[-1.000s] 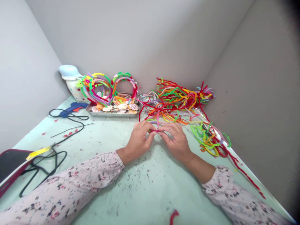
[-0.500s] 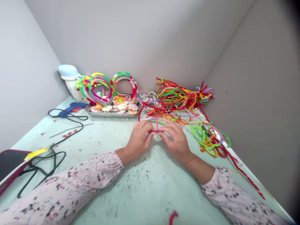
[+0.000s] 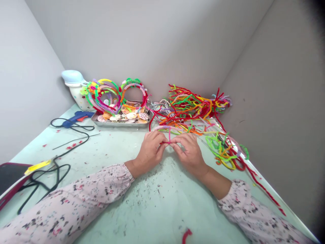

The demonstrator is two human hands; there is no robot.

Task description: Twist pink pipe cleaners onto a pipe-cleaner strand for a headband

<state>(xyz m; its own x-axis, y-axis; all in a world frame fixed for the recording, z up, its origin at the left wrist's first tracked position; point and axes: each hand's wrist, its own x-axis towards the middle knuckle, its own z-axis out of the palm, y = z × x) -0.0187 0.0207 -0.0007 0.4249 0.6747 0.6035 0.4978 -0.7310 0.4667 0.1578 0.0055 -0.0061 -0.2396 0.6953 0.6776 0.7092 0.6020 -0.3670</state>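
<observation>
My left hand (image 3: 151, 146) and my right hand (image 3: 188, 150) meet tip to tip above the middle of the table. Both are closed in a pinch on a short red and pink pipe cleaner (image 3: 169, 135). A pink end of it sticks up between the fingertips, while the red part runs sideways into both pinches and is mostly hidden. Just beyond my hands lies a heap of loose pipe cleaners (image 3: 188, 106) in red, orange, green and other colours.
Wrapped headbands (image 3: 134, 83) lean on a metal tray (image 3: 122, 125) of seashells. A blue glue gun (image 3: 76, 118) with a black cord (image 3: 57, 157) lies at left, by a white container (image 3: 77, 95). Tangled green pipe cleaners (image 3: 218, 147) sit right; a red scrap (image 3: 186, 234) lies in front.
Almost nothing differs. Both hands keep their pinch on the pipe cleaner, and the whole view has shifted very slightly.
</observation>
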